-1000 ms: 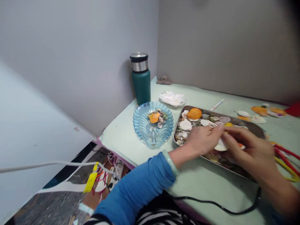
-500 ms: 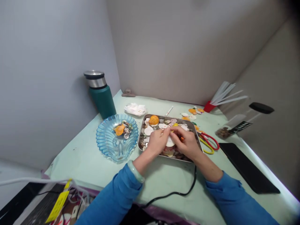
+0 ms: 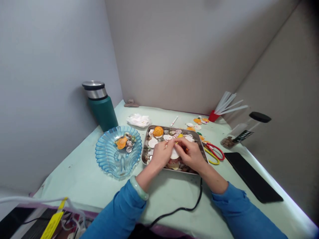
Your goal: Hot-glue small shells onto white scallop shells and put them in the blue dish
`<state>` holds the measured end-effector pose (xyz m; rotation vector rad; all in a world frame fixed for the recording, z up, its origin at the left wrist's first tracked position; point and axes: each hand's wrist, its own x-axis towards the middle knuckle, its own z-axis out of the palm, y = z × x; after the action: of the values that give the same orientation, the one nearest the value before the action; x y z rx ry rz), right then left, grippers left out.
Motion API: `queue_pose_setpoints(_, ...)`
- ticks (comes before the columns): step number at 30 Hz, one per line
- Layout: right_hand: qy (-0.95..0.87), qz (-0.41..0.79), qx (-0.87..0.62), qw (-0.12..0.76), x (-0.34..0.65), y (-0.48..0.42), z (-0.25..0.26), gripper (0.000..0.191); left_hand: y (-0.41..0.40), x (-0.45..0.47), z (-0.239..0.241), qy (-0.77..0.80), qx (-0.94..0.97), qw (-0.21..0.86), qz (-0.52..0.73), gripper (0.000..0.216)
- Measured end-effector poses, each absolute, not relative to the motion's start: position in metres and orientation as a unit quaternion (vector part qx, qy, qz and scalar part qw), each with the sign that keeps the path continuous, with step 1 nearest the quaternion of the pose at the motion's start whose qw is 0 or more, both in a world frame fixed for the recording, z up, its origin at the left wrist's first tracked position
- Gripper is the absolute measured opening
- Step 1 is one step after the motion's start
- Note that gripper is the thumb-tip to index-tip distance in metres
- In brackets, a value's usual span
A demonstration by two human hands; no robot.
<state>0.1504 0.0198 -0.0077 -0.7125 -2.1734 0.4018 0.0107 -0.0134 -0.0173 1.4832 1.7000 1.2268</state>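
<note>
My left hand (image 3: 162, 153) and my right hand (image 3: 189, 154) meet over a metal tray (image 3: 142, 160) of seashells. Both are closed, fingertips pinched together at a small yellowish bit too covered to name. Just under the fingertips shows a white shell (image 3: 174, 154); whether it is held or lies in the tray I cannot tell. An orange scallop shell (image 3: 158, 131) rests at the tray's back left, near a white round shell (image 3: 153, 142). Left of the tray, a blue shell-shaped glass dish (image 3: 104, 158) holds small shells and an orange piece (image 3: 122, 143).
A green bottle (image 3: 103, 113) and crumpled white tissue (image 3: 138, 120) stand behind. On the right are scissors (image 3: 219, 152), loose shells (image 3: 197, 121), a red cup (image 3: 213, 116) of white sticks, a clear jar (image 3: 239, 134) and a black phone-like slab (image 3: 253, 177). A black cable (image 3: 183, 209) runs in front.
The whole view has shifted, so things appear farther left and slightly lower. My hands stay together over the tray, with hardly any change in their pinch.
</note>
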Motion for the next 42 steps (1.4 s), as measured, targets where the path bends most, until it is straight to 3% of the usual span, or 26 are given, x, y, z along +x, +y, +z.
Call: queue_pose_setpoints(42, -0.852, 0.171, -0.284, 0.404, 0.1508, 0.0184, -0.0084, 0.015, -0.0145, 0.0119, -0.0151, 0.611, 0.526, 0.33, 0.491, 0.045)
